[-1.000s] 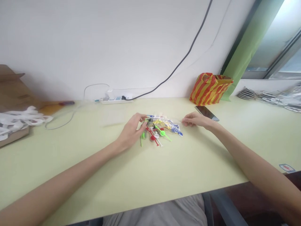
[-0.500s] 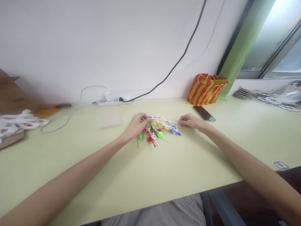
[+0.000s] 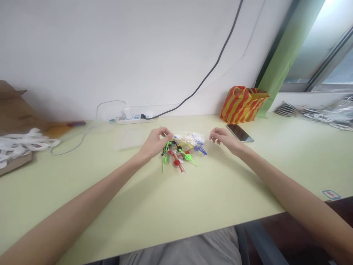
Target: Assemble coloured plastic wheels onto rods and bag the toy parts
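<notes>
A clear plastic bag (image 3: 190, 139) with yellow, white and blue plastic pieces lies on the table between my hands. My left hand (image 3: 157, 141) pinches the bag's upper left edge between thumb and fingertips. Close to the bag's right edge is my right hand (image 3: 224, 140), its fingers bent and slightly apart, with nothing visible in them. Blue pieces (image 3: 202, 149) show at the bag's right end. In front of it lie loose clock-hand-like plastic pieces: red (image 3: 176, 162), bright green (image 3: 188, 157), black and white.
A red and yellow striped bag (image 3: 242, 106) and a phone (image 3: 239, 133) are at the back right. A power strip (image 3: 135, 119) sits by the wall. White strips (image 3: 24, 145) and a cardboard box (image 3: 13, 106) stand left. Striped discs (image 3: 286, 109) lie far right.
My left hand has moved slightly left and up with the bag's edge. The blue pieces have shifted left, and my right hand's fingers have loosened and come away from the bag's edge.
</notes>
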{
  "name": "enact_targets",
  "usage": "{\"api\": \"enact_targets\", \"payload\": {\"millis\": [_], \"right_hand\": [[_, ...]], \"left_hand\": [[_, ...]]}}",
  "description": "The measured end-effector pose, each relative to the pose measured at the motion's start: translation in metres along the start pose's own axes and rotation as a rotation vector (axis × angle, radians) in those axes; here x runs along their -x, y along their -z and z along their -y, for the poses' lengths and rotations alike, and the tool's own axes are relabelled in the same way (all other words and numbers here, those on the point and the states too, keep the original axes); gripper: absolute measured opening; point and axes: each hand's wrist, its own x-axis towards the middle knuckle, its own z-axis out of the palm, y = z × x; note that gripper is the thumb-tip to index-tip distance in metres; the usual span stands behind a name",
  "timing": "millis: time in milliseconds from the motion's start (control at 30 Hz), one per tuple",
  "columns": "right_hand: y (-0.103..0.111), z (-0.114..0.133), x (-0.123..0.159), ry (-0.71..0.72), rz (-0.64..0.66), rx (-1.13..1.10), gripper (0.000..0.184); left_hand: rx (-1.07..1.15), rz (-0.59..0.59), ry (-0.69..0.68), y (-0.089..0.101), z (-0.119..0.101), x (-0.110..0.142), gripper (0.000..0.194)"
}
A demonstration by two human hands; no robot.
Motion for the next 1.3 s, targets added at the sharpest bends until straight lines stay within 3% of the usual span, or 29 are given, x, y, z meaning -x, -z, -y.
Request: {"api": "enact_targets", "payload": {"millis": [200,367,500,667,767,967,1133,1300], "right_hand": [[-0.011,0.001,0.000,-0.103,-0.005,-0.289,0.027],[-0.027,0.005,0.012,-0.234,0.076,-0.297,0.034],[-0.027,0.005,0.015,-0.203,0.078,-0.301,0.049],[-0.019,0.007,0.010,-0.097,-0.031,-0.321,0.058],[-0.014,0.017,0.001,-0.056,-0.065,-0.370,0.059],[-0.011,0.057,-0.027,-0.031,-0.057,-0.363,0.050],[-0.016,0.094,-0.051,-0.010,-0.058,-0.291,0.045],[-0.019,0.125,-0.064,0.029,-0.034,-0.183,0.042]], "left_hand": [[0.091,0.073,0.023,0.004,0.002,0.019,0.035],[0.157,0.049,0.092,-0.004,0.007,0.033,0.041],[0.195,-0.026,0.138,-0.007,0.014,0.036,0.039],[0.126,-0.188,0.116,-0.005,0.031,0.038,0.027],[0.139,-0.216,0.149,-0.006,0.037,0.039,0.021],[0.157,-0.114,0.142,-0.013,0.038,0.041,0.025],[0.180,0.024,0.078,-0.017,0.039,0.043,0.042],[0.036,0.150,0.065,-0.016,0.030,0.046,0.057]]}}
